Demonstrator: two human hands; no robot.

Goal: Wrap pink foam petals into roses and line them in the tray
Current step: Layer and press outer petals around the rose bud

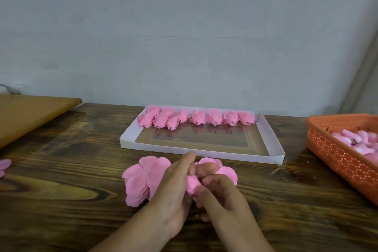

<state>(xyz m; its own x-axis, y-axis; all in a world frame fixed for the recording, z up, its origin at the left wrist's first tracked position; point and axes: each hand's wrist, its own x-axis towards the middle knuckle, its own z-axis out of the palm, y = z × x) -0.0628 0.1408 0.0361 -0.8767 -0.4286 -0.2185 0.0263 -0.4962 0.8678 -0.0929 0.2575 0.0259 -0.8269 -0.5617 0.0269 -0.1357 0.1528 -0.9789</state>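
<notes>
Head view: left hand (pixel 173 186) and right hand (pixel 223 196) met over the wooden table (pixel 61 200), the fingers of both curled around a small pink foam bud (pixel 193 185) pinched between them. A stack of loose pink petals (pixel 143 180) lay just left of the hands. The white tray (pixel 204 152) sat beyond, finished roses (pixel 196 117) lined along its far edge. An orange basket (pixel 337 155) of pink pieces stood at right.

No text, label, brand, number or sign can be read anywhere in the view.
</notes>
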